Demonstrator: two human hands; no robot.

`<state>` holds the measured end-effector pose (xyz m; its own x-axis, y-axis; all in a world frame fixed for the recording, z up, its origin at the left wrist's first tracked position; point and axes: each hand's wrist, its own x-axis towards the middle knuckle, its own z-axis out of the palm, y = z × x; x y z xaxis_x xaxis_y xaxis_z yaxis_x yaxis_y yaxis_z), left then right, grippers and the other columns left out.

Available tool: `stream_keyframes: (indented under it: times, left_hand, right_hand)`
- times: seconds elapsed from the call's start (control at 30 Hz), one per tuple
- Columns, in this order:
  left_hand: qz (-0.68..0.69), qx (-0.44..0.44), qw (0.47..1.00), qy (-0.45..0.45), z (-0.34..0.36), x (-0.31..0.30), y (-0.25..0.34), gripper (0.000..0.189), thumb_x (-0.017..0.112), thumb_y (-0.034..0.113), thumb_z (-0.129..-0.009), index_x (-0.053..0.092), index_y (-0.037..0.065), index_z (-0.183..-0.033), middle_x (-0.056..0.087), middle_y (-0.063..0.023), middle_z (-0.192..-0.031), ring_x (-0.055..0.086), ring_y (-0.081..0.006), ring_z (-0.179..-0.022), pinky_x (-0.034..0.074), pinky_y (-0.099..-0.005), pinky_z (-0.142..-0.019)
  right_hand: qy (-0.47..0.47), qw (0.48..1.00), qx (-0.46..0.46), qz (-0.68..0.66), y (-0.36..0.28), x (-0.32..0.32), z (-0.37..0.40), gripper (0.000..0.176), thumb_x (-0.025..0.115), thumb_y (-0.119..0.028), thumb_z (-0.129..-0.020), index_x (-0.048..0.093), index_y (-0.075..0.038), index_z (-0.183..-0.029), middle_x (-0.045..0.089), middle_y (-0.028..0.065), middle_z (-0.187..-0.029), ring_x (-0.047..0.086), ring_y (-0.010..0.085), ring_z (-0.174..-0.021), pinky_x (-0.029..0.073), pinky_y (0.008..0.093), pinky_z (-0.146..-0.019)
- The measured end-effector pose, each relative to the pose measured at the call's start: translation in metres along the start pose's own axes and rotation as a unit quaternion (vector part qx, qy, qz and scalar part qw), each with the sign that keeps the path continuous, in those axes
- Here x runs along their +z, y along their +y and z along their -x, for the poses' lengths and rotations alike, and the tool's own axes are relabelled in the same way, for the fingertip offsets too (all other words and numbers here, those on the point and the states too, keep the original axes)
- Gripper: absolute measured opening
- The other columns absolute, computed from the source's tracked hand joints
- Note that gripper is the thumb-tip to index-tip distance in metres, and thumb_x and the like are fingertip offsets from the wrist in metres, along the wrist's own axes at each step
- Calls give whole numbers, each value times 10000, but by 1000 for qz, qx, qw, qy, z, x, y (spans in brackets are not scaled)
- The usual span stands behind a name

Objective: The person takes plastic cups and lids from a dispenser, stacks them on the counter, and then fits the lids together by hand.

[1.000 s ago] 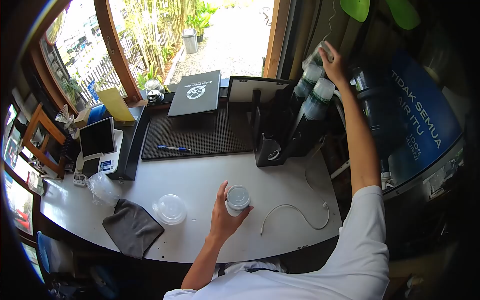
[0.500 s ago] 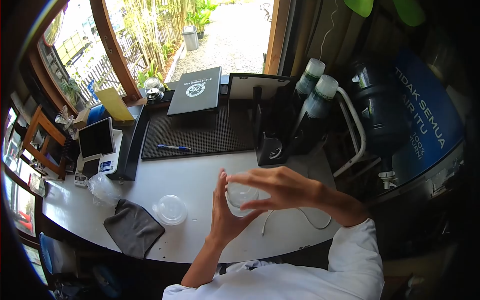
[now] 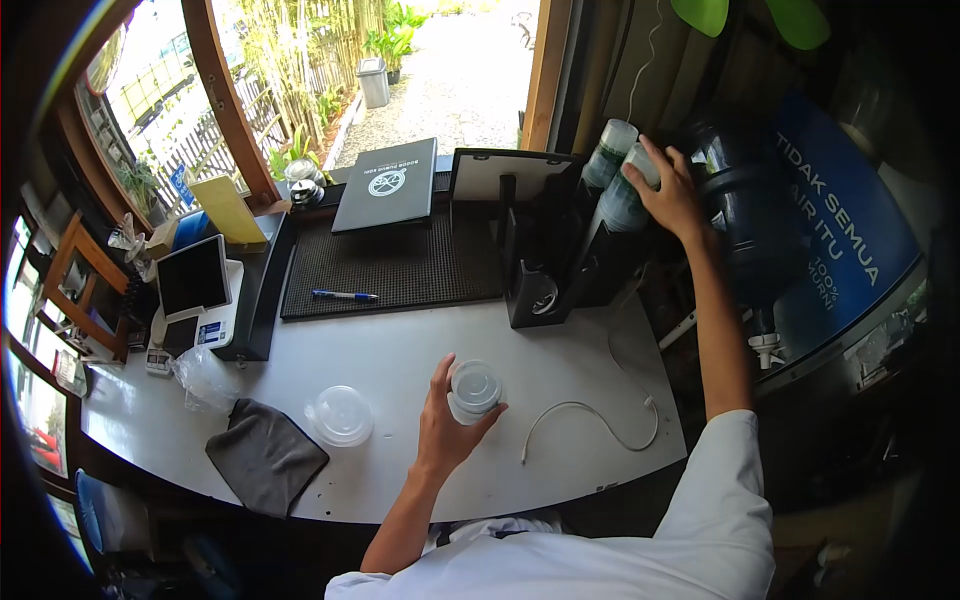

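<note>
On the white counter (image 3: 400, 350), which is shown by the head camera alone, a small lidded cup (image 3: 475, 388) is held upright by the left hand (image 3: 445, 425). The fingers and thumb are closed round its wall below the lid. Gripped by the side in this way, the cup is steadied and its lid is left uncovered. Whether the base rests on the counter or is held just above it cannot be told.

Up at the right, the right hand (image 3: 672, 195) is stretched out at arm's length to a stack of cups (image 3: 622, 200) that is leaned in a black holder (image 3: 540, 290). The fingers are spread over the top end of the stack and touch it. Whether anything is pinched there cannot be told. A second stack (image 3: 610, 150) is set just beside it, further back. Both are tilted towards the counter, probably so that their top ends can be reached. A large water bottle (image 3: 750, 200) stands just beyond the hand.

Left of the held cup, near but apart, a loose dome lid (image 3: 340, 415) is laid, with a grey cloth (image 3: 265, 455) just beside it. A white cable (image 3: 600, 420) is looped to the cup's right. Further back, a pen (image 3: 345, 295) lies on a black mat (image 3: 390, 265).
</note>
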<state>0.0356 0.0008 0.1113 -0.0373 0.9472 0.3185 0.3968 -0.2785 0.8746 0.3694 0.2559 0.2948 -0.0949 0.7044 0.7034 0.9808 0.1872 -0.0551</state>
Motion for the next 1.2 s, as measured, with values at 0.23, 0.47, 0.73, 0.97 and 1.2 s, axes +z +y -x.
stream_keyframes:
  times: [0.23,0.47,0.73,0.97,1.2]
  left_hand:
    - [1,72,997,8,-16,-9,37,1129,925,263,-713,180,95,-1545,516,-279,-1397,581,-408,-1247,494,-493,-1048]
    - [-86,70,994,18,-4,2,6,1226,938,314,-682,137,76,-1578,258,-268,-1585,387,-435,-1414,393,-512,-1136]
    - [-44,-40,998,-13,19,22,-34,1027,896,169,-743,240,96,-1531,620,-201,-1242,628,-362,-1164,504,-451,-992]
    - [-13,-24,1000,6,10,9,-14,932,886,211,-756,327,54,-1485,570,-222,-1315,566,-396,-1217,484,-464,-1002]
    - [-76,79,994,10,-10,3,18,1062,925,252,-706,280,36,-1521,479,-230,-1434,504,-383,-1324,435,-474,-1097]
  right_hand:
    - [-202,836,-232,-455,-167,-61,142,759,799,-518,-811,528,-117,-1396,606,196,-1268,621,354,-1167,527,471,-988]
    - [20,901,-100,-422,-114,-81,37,485,763,-285,-908,611,-51,-1306,684,129,-1253,736,221,-970,590,309,-845]
    - [77,974,45,-207,37,44,-118,515,627,-515,-957,650,-101,-1263,727,197,-1072,714,341,-1008,554,390,-851]
    - [195,976,-40,-91,-26,14,-56,539,646,-527,-936,618,-121,-1288,587,220,-1316,591,413,-1209,510,463,-963]
    - [-426,759,-274,-410,-169,-49,146,785,824,-422,-815,473,-120,-1449,589,174,-1365,576,344,-1279,509,480,-1034]
